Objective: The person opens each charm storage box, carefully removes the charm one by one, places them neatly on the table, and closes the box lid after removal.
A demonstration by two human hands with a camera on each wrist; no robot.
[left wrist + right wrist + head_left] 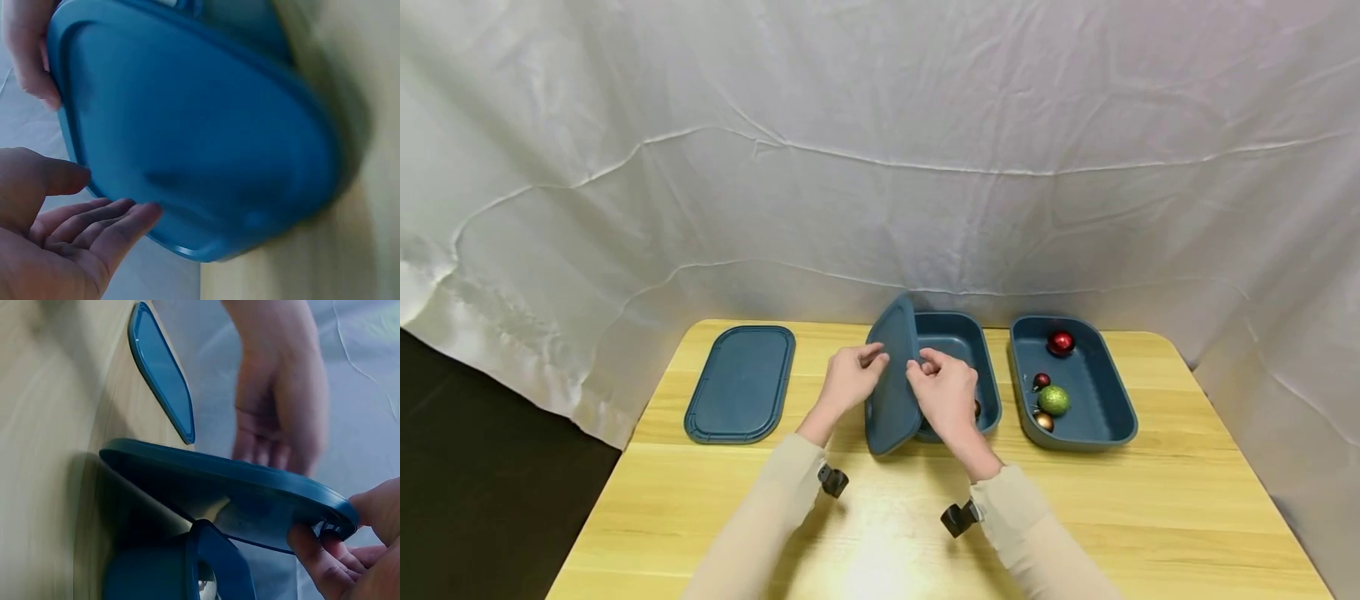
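Note:
A dark blue lid [892, 379] stands steeply tilted at the left side of the middle blue box [988, 367]. My right hand [946, 398] pinches the lid's raised edge between thumb and fingers, as the right wrist view shows. On the lid's other face, my left hand [69, 231] has its thumb and loosely extended fingers right by the surface, not curled round the edge. Inside the middle box, a small round ornament [977, 408] peeks out beside my right wrist; the lid and hand hide much of the interior.
At right, another blue box [1108, 392] holds a shiny red ball [1061, 343], a small dark red ball [1041, 381], a green glitter ball [1054, 401] and a gold ball [1043, 421]. A second lid [741, 383] lies flat at left. White curtain [880, 208] hangs behind the table.

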